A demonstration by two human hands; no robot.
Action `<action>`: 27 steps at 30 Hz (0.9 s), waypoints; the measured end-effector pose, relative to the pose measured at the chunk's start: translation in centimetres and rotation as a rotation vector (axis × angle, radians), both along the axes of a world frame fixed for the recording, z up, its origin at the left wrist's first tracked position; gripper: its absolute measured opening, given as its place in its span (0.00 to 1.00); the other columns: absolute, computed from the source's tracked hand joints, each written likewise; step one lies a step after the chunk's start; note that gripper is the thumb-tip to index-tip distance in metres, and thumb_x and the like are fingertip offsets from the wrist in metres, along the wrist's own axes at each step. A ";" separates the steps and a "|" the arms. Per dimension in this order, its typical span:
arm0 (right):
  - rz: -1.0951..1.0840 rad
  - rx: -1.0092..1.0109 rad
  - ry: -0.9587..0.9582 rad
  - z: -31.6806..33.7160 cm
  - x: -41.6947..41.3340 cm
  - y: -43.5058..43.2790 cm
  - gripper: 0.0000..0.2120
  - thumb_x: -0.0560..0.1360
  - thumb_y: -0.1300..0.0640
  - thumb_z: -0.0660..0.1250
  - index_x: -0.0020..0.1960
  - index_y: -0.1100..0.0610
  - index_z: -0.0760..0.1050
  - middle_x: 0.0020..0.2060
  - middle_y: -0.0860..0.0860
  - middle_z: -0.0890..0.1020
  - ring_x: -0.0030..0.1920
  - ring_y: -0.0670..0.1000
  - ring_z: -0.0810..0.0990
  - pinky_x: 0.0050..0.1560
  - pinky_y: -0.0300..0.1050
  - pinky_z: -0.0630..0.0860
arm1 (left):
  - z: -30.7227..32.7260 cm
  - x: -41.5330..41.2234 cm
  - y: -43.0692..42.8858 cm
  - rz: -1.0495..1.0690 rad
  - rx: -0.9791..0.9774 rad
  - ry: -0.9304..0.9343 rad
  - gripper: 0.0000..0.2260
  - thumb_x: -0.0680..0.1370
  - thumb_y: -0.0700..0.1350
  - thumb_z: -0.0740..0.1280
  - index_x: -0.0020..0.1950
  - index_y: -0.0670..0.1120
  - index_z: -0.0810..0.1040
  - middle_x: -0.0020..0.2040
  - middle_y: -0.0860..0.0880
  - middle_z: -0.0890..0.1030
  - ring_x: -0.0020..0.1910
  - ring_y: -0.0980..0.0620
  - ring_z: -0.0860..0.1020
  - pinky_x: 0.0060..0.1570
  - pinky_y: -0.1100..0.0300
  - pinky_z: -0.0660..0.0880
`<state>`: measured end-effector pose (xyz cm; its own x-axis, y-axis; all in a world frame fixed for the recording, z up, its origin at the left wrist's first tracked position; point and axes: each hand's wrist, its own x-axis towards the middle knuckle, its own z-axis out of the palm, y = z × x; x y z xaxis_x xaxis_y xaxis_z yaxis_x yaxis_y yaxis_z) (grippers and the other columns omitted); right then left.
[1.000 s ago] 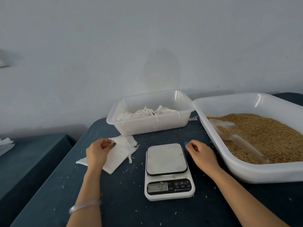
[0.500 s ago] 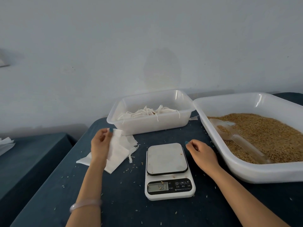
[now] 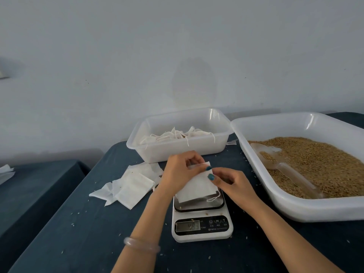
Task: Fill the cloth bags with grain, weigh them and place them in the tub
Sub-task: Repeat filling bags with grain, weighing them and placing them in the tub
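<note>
Both hands are on one flat cloth bag [image 3: 197,189] at centre frame, right over the scale [image 3: 202,229]; your left hand [image 3: 181,170] pinches the top edge, your right hand [image 3: 234,184] pinches the corner beside it. Looks like you're opening the mouth; rub the two layers apart and spread it wide before grabbing the scoop [image 3: 285,170] in the grain [image 3: 319,160] at right; keep the drawstring [image 3: 212,199] out of the opening.

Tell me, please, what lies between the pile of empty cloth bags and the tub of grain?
In the head view, the digital scale stands there; above its platform the left hand and right hand both pinch one flat cloth bag.
</note>
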<state>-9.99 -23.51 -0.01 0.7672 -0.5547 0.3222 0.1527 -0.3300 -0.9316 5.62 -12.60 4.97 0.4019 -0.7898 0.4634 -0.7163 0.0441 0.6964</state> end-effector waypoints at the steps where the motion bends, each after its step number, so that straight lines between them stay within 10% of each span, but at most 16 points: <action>1: 0.002 -0.017 0.011 -0.1 0.1 0.0 0.12 0.70 0.43 0.72 0.52 0.44 0.83 0.47 0.44 0.86 0.49 0.46 0.84 0.49 0.42 0.81 | -0.2 -0.2 0.0 -0.004 0.000 0.001 0.10 0.71 0.50 0.78 0.37 0.63 0.80 0.36 0.60 0.82 0.34 0.64 0.76 0.36 0.70 0.71; 7: -0.122 -0.029 0.008 -0.1 0.1 -0.6 0.06 0.74 0.54 0.72 0.50 0.45 0.82 0.45 0.40 0.85 0.48 0.41 0.84 0.50 0.38 0.79 | -1.2 0.7 1.8 0.025 -0.027 0.189 0.15 0.65 0.63 0.76 0.48 0.61 0.81 0.46 0.60 0.83 0.45 0.58 0.81 0.44 0.65 0.79; 16: -0.225 -0.006 -0.022 -0.2 0.1 -0.7 0.09 0.71 0.52 0.75 0.48 0.50 0.78 0.38 0.44 0.86 0.40 0.41 0.83 0.44 0.36 0.76 | -1.4 0.6 2.4 0.021 0.017 0.259 0.13 0.70 0.49 0.79 0.50 0.60 0.80 0.48 0.58 0.84 0.45 0.50 0.83 0.48 0.48 0.82; 27: -0.216 -0.163 -0.111 -0.3 0.0 -0.2 0.12 0.71 0.43 0.71 0.48 0.48 0.73 0.30 0.48 0.79 0.30 0.43 0.75 0.34 0.32 0.69 | -1.6 0.3 2.4 0.039 0.028 0.109 0.09 0.75 0.52 0.74 0.52 0.64 0.80 0.48 0.64 0.81 0.29 0.60 0.67 0.32 0.68 0.67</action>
